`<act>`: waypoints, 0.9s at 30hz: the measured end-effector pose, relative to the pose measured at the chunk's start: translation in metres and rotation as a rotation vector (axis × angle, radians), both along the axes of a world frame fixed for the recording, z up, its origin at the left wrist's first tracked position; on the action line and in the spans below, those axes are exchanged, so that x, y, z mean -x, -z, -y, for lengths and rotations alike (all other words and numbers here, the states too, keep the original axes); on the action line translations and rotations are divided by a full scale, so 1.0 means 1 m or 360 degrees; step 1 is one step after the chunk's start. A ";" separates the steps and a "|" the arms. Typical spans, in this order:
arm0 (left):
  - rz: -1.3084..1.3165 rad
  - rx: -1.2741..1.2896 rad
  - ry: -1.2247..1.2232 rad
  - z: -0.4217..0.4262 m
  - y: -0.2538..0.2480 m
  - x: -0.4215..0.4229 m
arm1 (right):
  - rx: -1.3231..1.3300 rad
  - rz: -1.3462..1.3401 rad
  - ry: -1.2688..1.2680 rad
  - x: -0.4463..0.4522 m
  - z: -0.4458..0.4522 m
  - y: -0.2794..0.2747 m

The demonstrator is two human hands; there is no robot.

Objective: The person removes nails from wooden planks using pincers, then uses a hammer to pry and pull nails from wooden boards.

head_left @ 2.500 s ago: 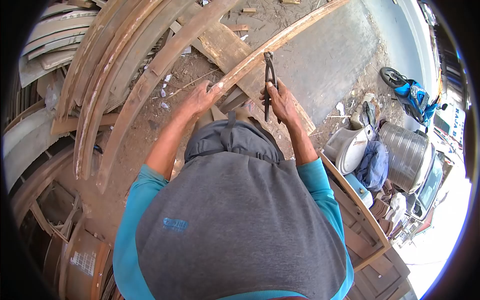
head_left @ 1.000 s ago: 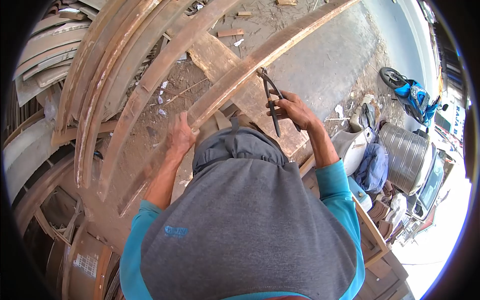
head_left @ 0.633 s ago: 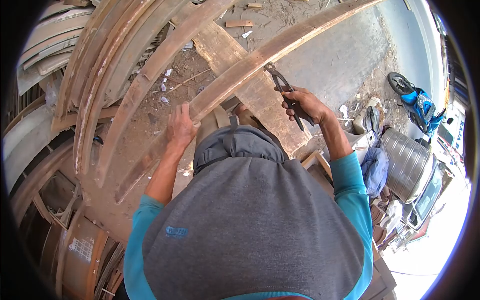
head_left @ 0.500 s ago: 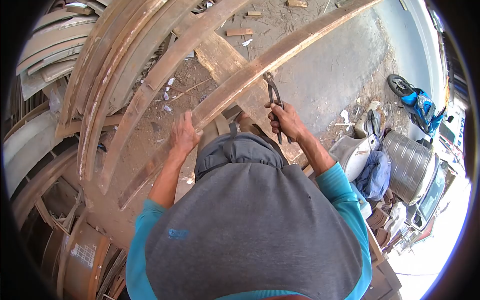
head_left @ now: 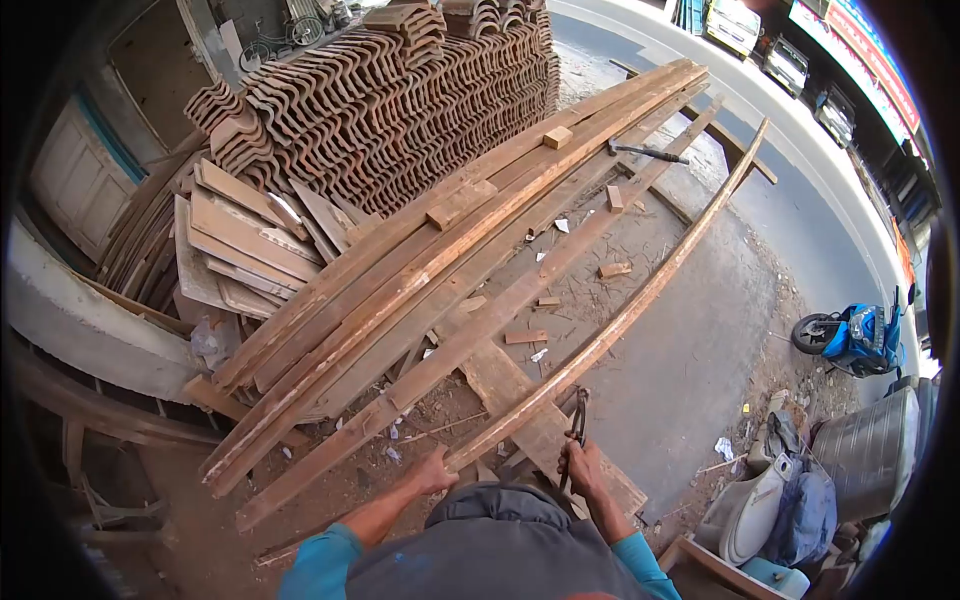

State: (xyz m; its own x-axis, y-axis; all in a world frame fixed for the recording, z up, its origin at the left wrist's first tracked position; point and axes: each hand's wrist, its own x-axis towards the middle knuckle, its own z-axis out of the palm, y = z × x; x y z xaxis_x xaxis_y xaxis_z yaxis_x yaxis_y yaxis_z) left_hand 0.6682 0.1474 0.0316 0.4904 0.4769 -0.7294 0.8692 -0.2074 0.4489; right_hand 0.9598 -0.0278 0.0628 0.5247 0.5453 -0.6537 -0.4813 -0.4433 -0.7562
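Observation:
A long wooden beam (head_left: 640, 308) runs diagonally in front of me, its far end resting on a crosswise timber (head_left: 735, 148). My left hand (head_left: 432, 472) grips its near part, fingers wrapped over the edge. In my right hand (head_left: 582, 468) is a pair of pincers (head_left: 580, 410), jaws pointing up. Those jaws are close to the beam's right side; I cannot tell if they touch it. Below the beam lies a wide plank (head_left: 510, 390). A hammer (head_left: 650, 153) with a dark handle rests across the timbers farther off.
Several long timbers (head_left: 400, 310) lie side by side at left, with small wood blocks (head_left: 558, 137) on them. Behind stand stacked roof tiles (head_left: 400, 120). At right are a blue motorcycle (head_left: 860, 335), a metal drum (head_left: 868, 445) and a blue bundle (head_left: 805, 515). Wood scraps litter the ground.
My view has tilted up and forward, bringing the tiles, hammer and road into sight. Both hands keep their holds, on the beam and the pincers.

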 end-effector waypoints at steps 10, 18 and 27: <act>0.0269 -0.0675 -0.0041 0.033 0.011 -0.005 | -0.0039 -0.0093 -0.0239 -0.075 0.012 -0.017; 0.0091 -0.0928 0.0080 0.050 0.013 -0.010 | 0.0037 -0.0100 -0.0552 -0.084 0.019 -0.027; -0.0008 -0.1108 0.0130 0.064 0.014 -0.015 | 0.0339 0.0129 -0.1223 -0.143 0.007 -0.036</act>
